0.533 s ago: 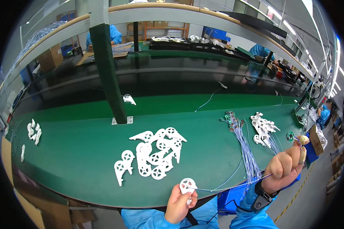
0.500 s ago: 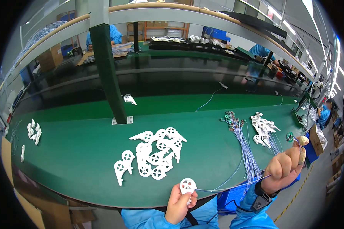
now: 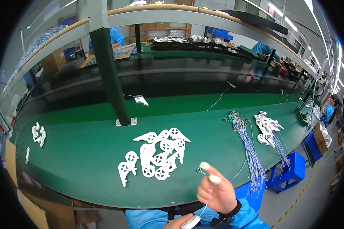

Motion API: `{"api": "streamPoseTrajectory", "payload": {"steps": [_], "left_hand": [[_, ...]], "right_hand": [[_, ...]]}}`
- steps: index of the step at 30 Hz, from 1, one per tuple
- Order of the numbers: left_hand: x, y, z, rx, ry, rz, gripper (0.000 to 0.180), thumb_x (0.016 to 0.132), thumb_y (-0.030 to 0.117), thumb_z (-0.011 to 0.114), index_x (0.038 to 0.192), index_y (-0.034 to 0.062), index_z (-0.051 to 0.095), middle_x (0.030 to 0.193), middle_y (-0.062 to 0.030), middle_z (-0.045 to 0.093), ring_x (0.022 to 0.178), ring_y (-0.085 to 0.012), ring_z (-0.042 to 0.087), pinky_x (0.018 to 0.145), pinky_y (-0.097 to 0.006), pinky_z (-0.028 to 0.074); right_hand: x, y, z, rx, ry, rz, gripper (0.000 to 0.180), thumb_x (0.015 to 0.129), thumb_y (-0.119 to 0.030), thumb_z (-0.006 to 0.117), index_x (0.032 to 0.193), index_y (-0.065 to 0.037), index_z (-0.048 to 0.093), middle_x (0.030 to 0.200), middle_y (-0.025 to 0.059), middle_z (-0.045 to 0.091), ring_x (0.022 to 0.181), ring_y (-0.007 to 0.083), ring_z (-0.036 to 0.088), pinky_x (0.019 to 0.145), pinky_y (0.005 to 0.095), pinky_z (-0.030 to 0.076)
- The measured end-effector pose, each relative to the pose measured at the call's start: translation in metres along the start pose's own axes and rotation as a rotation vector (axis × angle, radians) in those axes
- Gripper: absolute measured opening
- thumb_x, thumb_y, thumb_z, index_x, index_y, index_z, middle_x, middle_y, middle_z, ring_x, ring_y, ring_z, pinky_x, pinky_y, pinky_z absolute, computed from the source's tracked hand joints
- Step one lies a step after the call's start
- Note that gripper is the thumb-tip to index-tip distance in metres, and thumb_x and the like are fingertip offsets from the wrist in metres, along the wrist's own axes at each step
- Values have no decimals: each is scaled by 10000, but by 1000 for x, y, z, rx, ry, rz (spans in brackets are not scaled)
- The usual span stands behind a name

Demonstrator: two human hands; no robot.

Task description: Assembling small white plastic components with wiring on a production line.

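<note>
At the bottom edge my left hand (image 3: 178, 221) grips a white round plastic housing (image 3: 191, 222), partly cut off by the frame. A thin bluish cable (image 3: 204, 210) runs from that housing up to my right hand (image 3: 219, 194). Pale finger cots cover the tips of two fingers on the right hand, which pinch the cable near its end. A small green round board (image 3: 198, 170) sticks out there, left of the fingertips. Beyond my hands, a pile of white spoked-wheel housings (image 3: 162, 157) lies on the green tabletop (image 3: 84, 160).
Right of my hands lies a bundle of cables (image 3: 251, 152) with small boards, hanging over the edge beside white housings with cables (image 3: 269, 128). A green post (image 3: 110, 80) rises from the table. A blue stool (image 3: 290, 171) stands at right. Co-workers in blue sit farther off.
My right hand has come left and inward with the cable end, now close to my left hand. My left hand has dropped toward the lower edge with the housing. The view has shifted slightly.
</note>
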State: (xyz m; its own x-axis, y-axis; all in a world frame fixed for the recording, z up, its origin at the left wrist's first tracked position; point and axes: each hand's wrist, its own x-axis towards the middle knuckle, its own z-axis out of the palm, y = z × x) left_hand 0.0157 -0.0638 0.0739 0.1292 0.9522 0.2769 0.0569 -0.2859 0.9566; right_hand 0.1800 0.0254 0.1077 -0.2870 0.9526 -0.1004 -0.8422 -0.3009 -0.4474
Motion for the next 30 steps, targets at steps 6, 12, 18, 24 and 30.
{"api": "streamPoseTrajectory", "payload": {"steps": [6, 12, 18, 24, 30], "left_hand": [[-34, 7, -28, 201, 129, -216, 221, 902, 52, 453, 1065, -26, 578, 783, -101, 598, 690, -168, 587, 647, -278, 469], [-41, -29, -30, -485, 395, -748, 171, 950, 119, 425, 908, 15, 555, 651, -19, 490, 529, -66, 391, 476, -193, 297], [-2, -37, -25, -651, 401, -698, 122, 945, 111, 436, 969, 16, 510, 739, -52, 555, 531, -60, 417, 454, -181, 317], [29, -29, -22, -663, 312, -571, 125, 938, 107, 446, 989, 12, 510, 774, -79, 586, 538, -61, 428, 454, -185, 322], [34, -34, -26, -752, 269, -626, 155, 915, 61, 448, 1039, -4, 515, 780, -85, 593, 565, -72, 445, 496, -188, 338]], "right_hand": [[10, 16, -45, -133, 7, 209, 352, 952, -99, 385, 1298, -49, 341, 845, 153, 556, 780, 266, 565, 727, 372, 440], [6, 29, -46, -552, -235, 99, 353, 976, -105, 371, 1314, -8, 340, 1018, 198, 607, 953, 247, 606, 826, 328, 472], [4, 16, -32, -949, -92, -262, 373, 949, -66, 434, 1309, 23, 392, 1004, 171, 627, 955, 201, 590, 863, 305, 441], [1, -9, -32, -394, 13, -194, 426, 949, -165, 425, 1337, 0, 359, 1076, 248, 581, 897, 234, 587, 792, 289, 443], [-2, -12, -40, -100, 66, -40, 386, 945, -204, 403, 1272, 0, 429, 1016, 266, 597, 815, 324, 580, 699, 379, 451]]}}
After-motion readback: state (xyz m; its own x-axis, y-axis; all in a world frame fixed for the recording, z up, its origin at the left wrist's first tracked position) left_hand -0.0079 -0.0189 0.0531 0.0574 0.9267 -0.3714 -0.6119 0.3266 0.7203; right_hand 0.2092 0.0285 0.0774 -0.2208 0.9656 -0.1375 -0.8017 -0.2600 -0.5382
